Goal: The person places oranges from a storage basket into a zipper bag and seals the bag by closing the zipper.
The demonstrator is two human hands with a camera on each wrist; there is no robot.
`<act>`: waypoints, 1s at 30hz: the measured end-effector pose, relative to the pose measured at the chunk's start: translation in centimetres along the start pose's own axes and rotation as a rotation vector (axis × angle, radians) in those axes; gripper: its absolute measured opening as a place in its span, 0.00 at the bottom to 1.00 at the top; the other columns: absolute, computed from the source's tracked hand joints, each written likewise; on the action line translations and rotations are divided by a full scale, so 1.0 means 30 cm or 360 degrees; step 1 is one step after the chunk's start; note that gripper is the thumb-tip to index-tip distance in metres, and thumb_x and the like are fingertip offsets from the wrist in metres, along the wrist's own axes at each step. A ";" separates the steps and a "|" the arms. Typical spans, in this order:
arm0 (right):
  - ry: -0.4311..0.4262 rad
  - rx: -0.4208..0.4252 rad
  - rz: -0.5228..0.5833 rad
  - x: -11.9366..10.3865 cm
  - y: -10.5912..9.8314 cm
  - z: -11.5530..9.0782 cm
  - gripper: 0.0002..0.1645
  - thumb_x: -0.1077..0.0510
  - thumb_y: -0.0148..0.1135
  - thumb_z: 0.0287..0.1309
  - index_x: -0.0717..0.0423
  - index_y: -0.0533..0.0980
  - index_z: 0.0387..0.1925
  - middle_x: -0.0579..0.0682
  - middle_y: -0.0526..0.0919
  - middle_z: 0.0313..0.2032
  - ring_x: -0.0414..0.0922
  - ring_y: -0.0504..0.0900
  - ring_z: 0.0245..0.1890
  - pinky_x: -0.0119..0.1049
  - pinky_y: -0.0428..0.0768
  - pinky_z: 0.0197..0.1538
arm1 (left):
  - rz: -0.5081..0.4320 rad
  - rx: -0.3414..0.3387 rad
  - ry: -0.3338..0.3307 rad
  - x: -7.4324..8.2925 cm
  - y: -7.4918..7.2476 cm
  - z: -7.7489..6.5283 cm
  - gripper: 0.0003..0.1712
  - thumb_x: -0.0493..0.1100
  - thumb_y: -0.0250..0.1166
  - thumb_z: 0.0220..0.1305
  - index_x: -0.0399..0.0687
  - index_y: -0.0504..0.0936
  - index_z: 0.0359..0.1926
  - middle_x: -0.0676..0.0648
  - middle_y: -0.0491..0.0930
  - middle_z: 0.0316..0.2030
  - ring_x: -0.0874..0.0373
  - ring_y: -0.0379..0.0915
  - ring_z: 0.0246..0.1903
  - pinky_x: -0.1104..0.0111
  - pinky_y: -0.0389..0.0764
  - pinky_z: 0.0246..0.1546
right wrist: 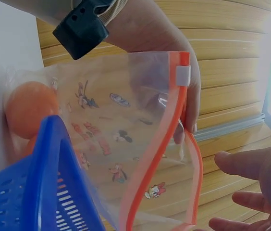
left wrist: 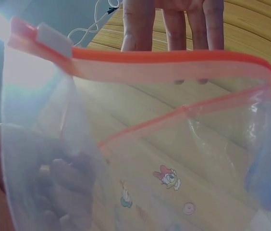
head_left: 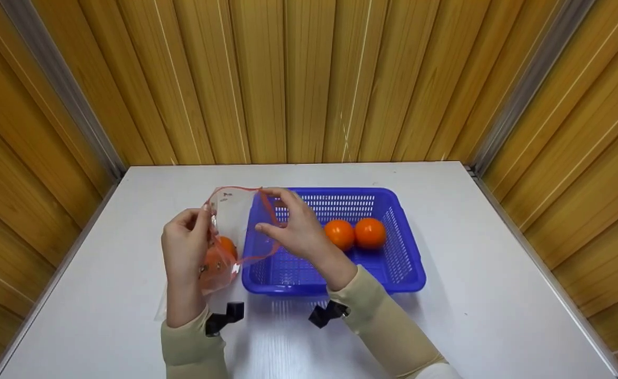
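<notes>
A clear zip bag (head_left: 235,216) with a red-orange rim, a white slider and printed cartoon figures stands with its mouth spread. Oranges (right wrist: 32,109) lie in its bottom. My left hand (head_left: 185,242) pinches the rim on the left side. On the other side, my right hand (head_left: 301,226) is at the mouth, thumb and fingers extended and spread; the right wrist view shows a gap between them and the rim. Two more oranges (head_left: 370,233) sit side by side in a blue plastic basket (head_left: 335,289), right of the bag and partly beneath my right hand.
The basket and bag rest on a white table (head_left: 498,295). Wood-patterned panels (head_left: 309,79) wall it in at the back and both sides. A white cable (left wrist: 97,19) shows in the left wrist view.
</notes>
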State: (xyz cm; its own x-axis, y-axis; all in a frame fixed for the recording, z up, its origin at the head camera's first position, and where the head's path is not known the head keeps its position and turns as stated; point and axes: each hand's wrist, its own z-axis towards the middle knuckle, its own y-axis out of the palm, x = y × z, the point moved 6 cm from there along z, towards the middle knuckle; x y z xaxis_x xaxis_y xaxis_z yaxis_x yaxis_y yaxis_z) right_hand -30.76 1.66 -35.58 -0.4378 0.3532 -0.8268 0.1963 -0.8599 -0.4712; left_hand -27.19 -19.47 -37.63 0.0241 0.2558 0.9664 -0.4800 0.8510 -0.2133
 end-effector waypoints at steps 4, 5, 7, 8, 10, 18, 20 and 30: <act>0.0003 0.0032 -0.0037 0.004 -0.033 0.001 0.38 0.57 0.75 0.60 0.52 0.70 0.69 0.56 0.75 0.67 0.55 0.76 0.66 0.52 0.84 0.59 | -0.0006 0.0010 0.0033 0.002 0.000 0.001 0.19 0.50 0.61 0.76 0.37 0.86 0.40 0.52 0.76 0.20 0.63 0.71 0.18 0.78 0.78 0.21; -0.0002 0.0042 -0.0052 0.004 -0.043 0.002 0.38 0.57 0.75 0.60 0.53 0.70 0.69 0.56 0.75 0.67 0.55 0.76 0.66 0.51 0.85 0.59 | -0.0007 0.0013 0.0048 0.003 0.000 0.001 0.19 0.50 0.61 0.76 0.37 0.86 0.40 0.53 0.76 0.20 0.63 0.71 0.18 0.78 0.78 0.21; -0.0007 0.0065 -0.0083 0.004 -0.061 0.004 0.39 0.56 0.75 0.59 0.52 0.70 0.69 0.55 0.75 0.67 0.54 0.76 0.66 0.50 0.85 0.59 | -0.0011 0.0020 0.0080 0.005 0.000 0.002 0.19 0.49 0.61 0.75 0.36 0.86 0.39 0.54 0.76 0.19 0.64 0.71 0.17 0.78 0.77 0.20; -0.0004 0.0073 -0.0082 0.006 -0.069 0.005 0.39 0.56 0.75 0.59 0.52 0.70 0.69 0.55 0.75 0.67 0.54 0.76 0.66 0.49 0.86 0.57 | -0.0014 0.0023 0.0095 0.006 0.000 0.002 0.18 0.48 0.61 0.75 0.36 0.86 0.38 0.54 0.76 0.18 0.64 0.70 0.16 0.78 0.77 0.19; 0.0001 0.0092 -0.0088 0.009 -0.085 0.008 0.39 0.56 0.76 0.59 0.51 0.70 0.70 0.55 0.75 0.67 0.54 0.76 0.66 0.49 0.86 0.57 | -0.0020 0.0027 0.0108 0.006 -0.002 0.003 0.18 0.47 0.61 0.75 0.36 0.86 0.38 0.54 0.76 0.18 0.65 0.70 0.16 0.78 0.77 0.19; 0.0034 0.0131 -0.0142 0.036 -0.136 0.017 0.40 0.56 0.77 0.57 0.49 0.70 0.70 0.54 0.75 0.68 0.54 0.76 0.66 0.49 0.86 0.57 | -0.0007 0.0036 0.0085 0.001 0.000 0.005 0.19 0.48 0.61 0.75 0.35 0.86 0.38 0.54 0.75 0.18 0.65 0.70 0.17 0.78 0.77 0.19; 0.0046 0.0129 -0.0177 0.043 -0.150 0.020 0.40 0.56 0.76 0.58 0.49 0.70 0.70 0.54 0.75 0.67 0.54 0.76 0.66 0.49 0.85 0.59 | -0.0005 0.0037 0.0079 0.001 0.000 0.004 0.19 0.48 0.61 0.75 0.35 0.86 0.38 0.54 0.75 0.18 0.65 0.70 0.17 0.78 0.77 0.19; 0.0213 -0.0054 -0.0435 0.109 -0.205 0.051 0.41 0.53 0.76 0.59 0.48 0.69 0.71 0.57 0.70 0.70 0.59 0.69 0.72 0.57 0.68 0.75 | 0.0005 0.0026 0.0061 0.001 -0.001 -0.001 0.19 0.49 0.61 0.76 0.37 0.86 0.38 0.53 0.75 0.19 0.63 0.70 0.17 0.78 0.77 0.20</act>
State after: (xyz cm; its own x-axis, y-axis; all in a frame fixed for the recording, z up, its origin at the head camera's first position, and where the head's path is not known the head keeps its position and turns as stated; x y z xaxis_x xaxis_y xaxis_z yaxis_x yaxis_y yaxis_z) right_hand -34.75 7.54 -34.91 -0.3596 0.6169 -0.7001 0.1175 -0.7143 -0.6899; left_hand -27.16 -19.48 -37.60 0.0556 0.2763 0.9595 -0.4941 0.8427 -0.2140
